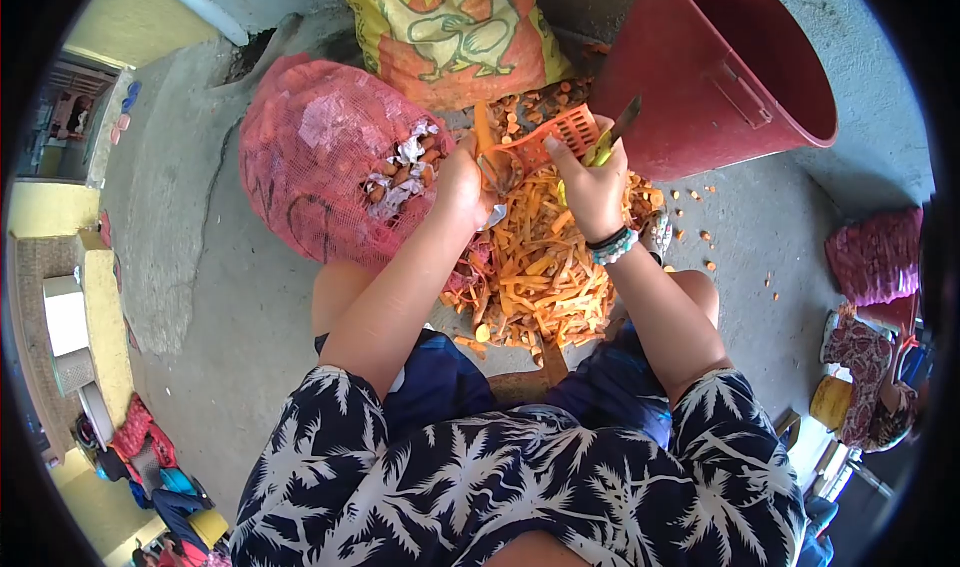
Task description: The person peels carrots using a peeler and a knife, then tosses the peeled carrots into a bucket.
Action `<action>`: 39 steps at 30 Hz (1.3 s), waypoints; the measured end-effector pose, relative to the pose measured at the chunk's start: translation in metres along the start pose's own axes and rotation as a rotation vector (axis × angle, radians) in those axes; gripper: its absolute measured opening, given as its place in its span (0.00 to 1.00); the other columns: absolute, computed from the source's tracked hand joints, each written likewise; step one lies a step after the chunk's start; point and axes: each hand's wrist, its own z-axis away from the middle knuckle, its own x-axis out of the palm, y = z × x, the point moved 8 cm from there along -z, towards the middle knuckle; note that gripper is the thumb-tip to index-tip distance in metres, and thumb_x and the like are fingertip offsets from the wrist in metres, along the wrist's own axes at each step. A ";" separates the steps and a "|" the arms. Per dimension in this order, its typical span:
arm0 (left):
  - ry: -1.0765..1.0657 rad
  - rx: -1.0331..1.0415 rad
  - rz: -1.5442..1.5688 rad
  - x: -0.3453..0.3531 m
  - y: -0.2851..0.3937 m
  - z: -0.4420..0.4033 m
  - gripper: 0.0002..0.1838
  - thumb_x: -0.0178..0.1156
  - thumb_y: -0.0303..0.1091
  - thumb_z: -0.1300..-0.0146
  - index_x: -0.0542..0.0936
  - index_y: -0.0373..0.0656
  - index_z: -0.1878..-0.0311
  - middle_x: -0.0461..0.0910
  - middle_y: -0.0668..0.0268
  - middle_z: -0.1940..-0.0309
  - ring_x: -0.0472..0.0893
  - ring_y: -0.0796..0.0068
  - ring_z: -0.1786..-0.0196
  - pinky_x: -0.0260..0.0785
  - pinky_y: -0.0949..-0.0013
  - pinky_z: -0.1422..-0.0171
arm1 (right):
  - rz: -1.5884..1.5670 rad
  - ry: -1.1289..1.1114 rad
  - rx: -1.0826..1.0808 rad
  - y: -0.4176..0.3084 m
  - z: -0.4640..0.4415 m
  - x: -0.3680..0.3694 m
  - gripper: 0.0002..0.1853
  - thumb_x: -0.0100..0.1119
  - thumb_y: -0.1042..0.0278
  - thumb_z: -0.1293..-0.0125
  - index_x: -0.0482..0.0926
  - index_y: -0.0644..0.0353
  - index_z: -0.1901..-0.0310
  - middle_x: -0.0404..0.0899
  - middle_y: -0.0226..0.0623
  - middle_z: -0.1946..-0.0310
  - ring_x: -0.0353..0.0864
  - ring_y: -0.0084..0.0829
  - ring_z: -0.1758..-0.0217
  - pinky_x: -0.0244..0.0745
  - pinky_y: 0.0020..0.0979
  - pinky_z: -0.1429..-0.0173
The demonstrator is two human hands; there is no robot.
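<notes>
My left hand is closed round a carrot, which sticks up past my fingers. My right hand grips a knife with a yellow-green handle, its dark blade pointing up and to the right. Between and just beyond my hands is an orange slotted plastic basket, partly covered by my right thumb and fingers; whether that hand also presses on it I cannot tell. Below both hands lies a heap of orange peel strips. Cut carrot ends are scattered beyond the basket.
A pink mesh sack with carrots showing through its opening stands left. Behind is a yellow sack printed with chickens. A large red bin stands right, near the wall. Small carrot bits dot the concrete floor. Other people sit at the lower edges.
</notes>
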 end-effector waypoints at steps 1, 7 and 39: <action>0.001 -0.008 -0.023 0.003 0.000 0.004 0.15 0.36 0.41 0.30 0.70 0.42 0.55 0.75 0.65 0.67 0.76 0.74 0.67 0.70 0.68 0.62 | 0.030 -0.005 -0.014 -0.001 -0.001 0.000 0.16 0.63 0.78 0.46 0.71 0.65 0.56 0.78 0.32 0.67 0.76 0.20 0.65 0.72 0.22 0.60; -0.039 -0.106 -0.251 0.006 -0.008 0.012 0.20 0.36 0.41 0.31 0.68 0.39 0.45 0.75 0.59 0.53 0.77 0.66 0.53 0.69 0.61 0.47 | 0.190 -0.070 -0.055 0.001 -0.027 -0.008 0.17 0.66 0.76 0.49 0.72 0.65 0.57 0.79 0.33 0.65 0.78 0.23 0.64 0.74 0.24 0.60; -0.222 -0.247 -0.109 0.003 -0.008 0.019 0.17 0.41 0.44 0.30 0.69 0.39 0.51 0.75 0.62 0.66 0.77 0.73 0.66 0.73 0.71 0.63 | 0.040 0.306 0.033 0.005 -0.057 -0.069 0.14 0.64 0.77 0.46 0.71 0.64 0.60 0.78 0.31 0.69 0.77 0.19 0.69 0.73 0.20 0.66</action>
